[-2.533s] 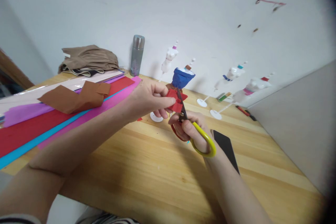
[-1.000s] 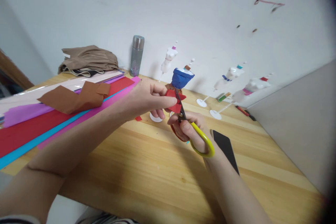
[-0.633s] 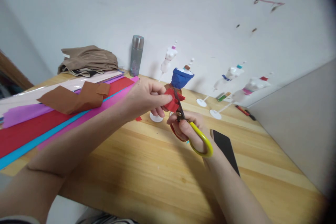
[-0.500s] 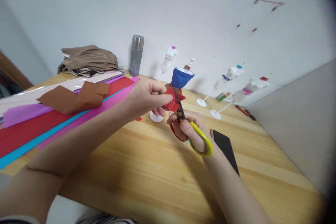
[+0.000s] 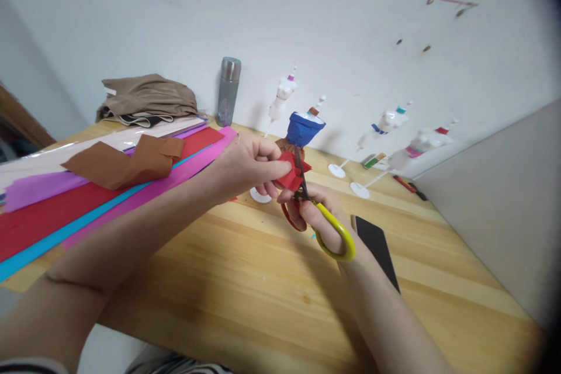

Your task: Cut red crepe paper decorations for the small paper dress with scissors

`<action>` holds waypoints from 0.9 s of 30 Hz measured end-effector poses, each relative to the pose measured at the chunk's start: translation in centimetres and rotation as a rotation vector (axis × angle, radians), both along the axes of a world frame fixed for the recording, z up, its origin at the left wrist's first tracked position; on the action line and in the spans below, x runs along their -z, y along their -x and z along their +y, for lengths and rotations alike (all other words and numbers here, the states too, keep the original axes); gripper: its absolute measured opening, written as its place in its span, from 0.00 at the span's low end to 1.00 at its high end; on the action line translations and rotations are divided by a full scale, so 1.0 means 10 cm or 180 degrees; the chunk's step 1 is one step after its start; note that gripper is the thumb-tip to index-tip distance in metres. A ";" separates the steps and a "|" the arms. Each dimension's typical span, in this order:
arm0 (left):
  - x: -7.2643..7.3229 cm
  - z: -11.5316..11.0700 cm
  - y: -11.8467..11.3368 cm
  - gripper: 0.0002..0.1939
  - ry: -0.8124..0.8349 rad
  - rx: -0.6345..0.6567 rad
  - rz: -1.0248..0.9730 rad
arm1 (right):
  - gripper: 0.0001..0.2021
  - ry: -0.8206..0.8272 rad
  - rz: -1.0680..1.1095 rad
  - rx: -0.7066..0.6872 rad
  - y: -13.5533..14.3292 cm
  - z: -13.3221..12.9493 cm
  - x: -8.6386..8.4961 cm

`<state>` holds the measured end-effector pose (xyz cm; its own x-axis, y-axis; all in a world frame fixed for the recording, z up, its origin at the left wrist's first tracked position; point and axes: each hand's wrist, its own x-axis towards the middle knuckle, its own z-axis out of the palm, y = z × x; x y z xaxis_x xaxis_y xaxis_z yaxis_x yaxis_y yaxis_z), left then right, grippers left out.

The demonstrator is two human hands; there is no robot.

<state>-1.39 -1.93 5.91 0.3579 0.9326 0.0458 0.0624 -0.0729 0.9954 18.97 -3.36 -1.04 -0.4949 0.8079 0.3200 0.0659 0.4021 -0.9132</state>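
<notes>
Between the thumb and fingers of my left hand (image 5: 258,165) is a small piece of red paper (image 5: 287,178), folded or creased. My right hand (image 5: 322,213) grips a pair of scissors (image 5: 336,236) with yellow and red handles, its fingers through the loops. The dark blades lie across the red piece, close to my left fingertips; whether they are fully closed I cannot tell. Just behind, a small white mannequin wears a blue wrap (image 5: 305,128) with a brown part below it, partly hidden by my hands.
Sheets of coloured paper (image 5: 52,219) lie at the left, a brown piece (image 5: 127,166) on top. Folded brown cloth (image 5: 149,98) and a thermos (image 5: 228,90) stand by the wall. More mannequins (image 5: 390,121) are at the back right. A black phone (image 5: 376,248) lies beside my right forearm.
The red piece and my left fingers have shifted slightly to the right. The scissors stay across the paper, with my right fingers slightly moved on the handles.
</notes>
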 end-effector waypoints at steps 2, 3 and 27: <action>0.00 0.01 0.00 0.12 0.0024 -0.0014 0.0018 | 0.24 0.0001 0.0018 -0.0034 -0.01 0.01 0.01; 0.00 0.01 -0.01 0.12 0.0028 -0.0017 0.0025 | 0.24 0.0021 0.0028 -0.0039 -0.01 0.01 0.02; -0.07 -0.01 0.00 0.14 0.0000 -0.0106 0.0339 | 0.25 0.0033 -0.0126 0.0086 -0.03 -0.01 0.02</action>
<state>-1.39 -2.08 6.63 0.3295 0.9441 0.0093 0.1702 -0.0691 0.9830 19.26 -3.44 -1.22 -0.4850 0.8242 0.2923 0.1128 0.3904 -0.9137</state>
